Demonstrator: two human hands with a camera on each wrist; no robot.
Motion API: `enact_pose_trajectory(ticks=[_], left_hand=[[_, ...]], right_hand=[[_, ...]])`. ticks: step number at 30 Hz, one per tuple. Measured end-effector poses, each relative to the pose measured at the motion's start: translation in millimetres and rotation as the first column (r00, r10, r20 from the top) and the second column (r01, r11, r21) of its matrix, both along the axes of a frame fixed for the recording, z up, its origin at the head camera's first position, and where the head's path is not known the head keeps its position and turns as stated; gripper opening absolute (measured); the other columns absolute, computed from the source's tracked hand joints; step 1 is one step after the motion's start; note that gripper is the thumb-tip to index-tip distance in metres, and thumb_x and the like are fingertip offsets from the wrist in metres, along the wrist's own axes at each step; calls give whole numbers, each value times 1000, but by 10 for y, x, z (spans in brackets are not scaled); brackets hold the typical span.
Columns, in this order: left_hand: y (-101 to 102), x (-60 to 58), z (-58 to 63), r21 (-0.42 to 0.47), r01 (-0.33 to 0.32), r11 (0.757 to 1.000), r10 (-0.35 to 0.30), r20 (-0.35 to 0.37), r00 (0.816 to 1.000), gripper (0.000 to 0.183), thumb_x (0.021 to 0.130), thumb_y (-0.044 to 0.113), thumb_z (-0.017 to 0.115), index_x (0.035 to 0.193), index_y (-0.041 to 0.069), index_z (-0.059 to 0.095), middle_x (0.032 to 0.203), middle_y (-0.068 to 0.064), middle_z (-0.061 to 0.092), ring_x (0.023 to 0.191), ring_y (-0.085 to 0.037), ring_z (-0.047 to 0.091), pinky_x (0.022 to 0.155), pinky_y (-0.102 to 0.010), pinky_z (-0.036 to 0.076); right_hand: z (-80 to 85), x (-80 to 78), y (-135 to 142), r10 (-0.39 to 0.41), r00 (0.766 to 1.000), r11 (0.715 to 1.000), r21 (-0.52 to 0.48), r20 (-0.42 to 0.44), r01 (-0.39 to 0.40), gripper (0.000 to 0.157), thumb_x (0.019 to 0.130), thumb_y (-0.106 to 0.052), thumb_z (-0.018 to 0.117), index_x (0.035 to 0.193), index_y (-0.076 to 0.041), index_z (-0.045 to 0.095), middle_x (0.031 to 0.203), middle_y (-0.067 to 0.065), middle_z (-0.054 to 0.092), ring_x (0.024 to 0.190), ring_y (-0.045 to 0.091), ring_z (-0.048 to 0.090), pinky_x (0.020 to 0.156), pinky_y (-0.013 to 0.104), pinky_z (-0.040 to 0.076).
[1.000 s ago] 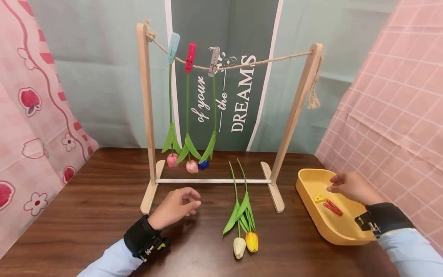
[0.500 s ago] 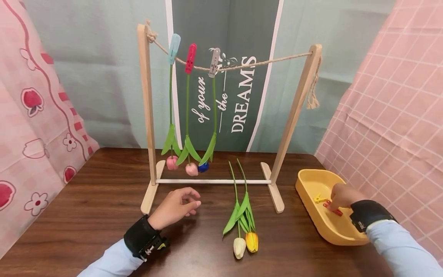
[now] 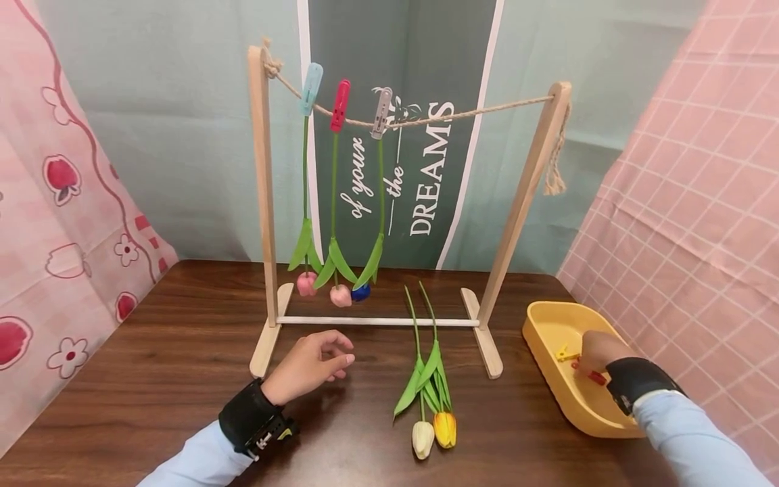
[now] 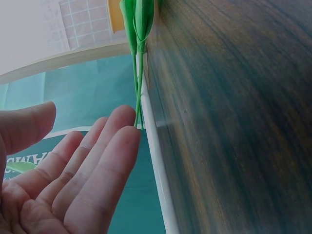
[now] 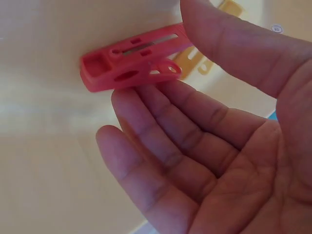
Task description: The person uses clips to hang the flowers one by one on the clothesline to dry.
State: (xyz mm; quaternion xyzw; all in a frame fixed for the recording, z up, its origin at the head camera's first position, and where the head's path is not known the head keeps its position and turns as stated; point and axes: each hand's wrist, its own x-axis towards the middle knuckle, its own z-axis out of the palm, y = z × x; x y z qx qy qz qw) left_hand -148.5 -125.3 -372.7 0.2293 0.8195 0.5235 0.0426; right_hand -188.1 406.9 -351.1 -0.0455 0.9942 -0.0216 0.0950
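Note:
My right hand reaches down into the yellow tray. Its thumb and fingers pinch a red clothespin, seen close up in the right wrist view. Beside that lies a yellow clothespin. My left hand hovers over the table with loosely bent fingers and nothing in them. To its right, a white tulip and a yellow tulip lie side by side, stems pointing toward the back. Their green leaves show beyond the left fingertips in the left wrist view.
A wooden stand carries a slack rope. Light blue, red and grey clothespins hold three tulips upside down toward its left. A white crossbar runs low between the posts. Patterned cloths border the table.
My right hand has lowered into the tray and taken hold of a red clothespin, which has shifted slightly. The left hand has stayed in place. The head view has shifted a little.

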Motion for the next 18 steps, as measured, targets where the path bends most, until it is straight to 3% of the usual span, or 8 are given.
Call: enact_pose_trajectory(ticks=[4, 9, 18], left_hand=[[2, 3, -8, -1, -1, 1000, 1, 2, 1000, 23, 93, 16, 68, 104, -4, 63, 81, -15, 69, 69, -32, 68, 57, -29, 56], [1, 4, -16, -7, -5, 1000, 4, -5, 1000, 23, 93, 15, 68, 104, -4, 63, 80, -14, 69, 69, -31, 68, 57, -30, 56], [5, 17, 13, -7, 3, 1000, -3, -22, 1000, 21, 93, 13, 67, 103, -4, 62, 79, -15, 69, 68, -33, 68, 56, -31, 56]], right_hand=[[-60, 7, 27, 3, 1000, 1000, 4, -11, -3, 27, 68, -13, 76, 49, -8, 57, 45, -3, 51, 49, 17, 49, 52, 26, 38], [-87, -25, 37, 30, 997, 1000, 2, -64, -29, 26, 69, -13, 74, 55, -7, 53, 52, 0, 50, 50, 18, 48, 51, 28, 39], [-137, -51, 90, 10, 996, 998, -56, -87, -15, 24, 64, -12, 73, 54, -9, 51, 51, -1, 49, 48, 17, 47, 47, 27, 36]])
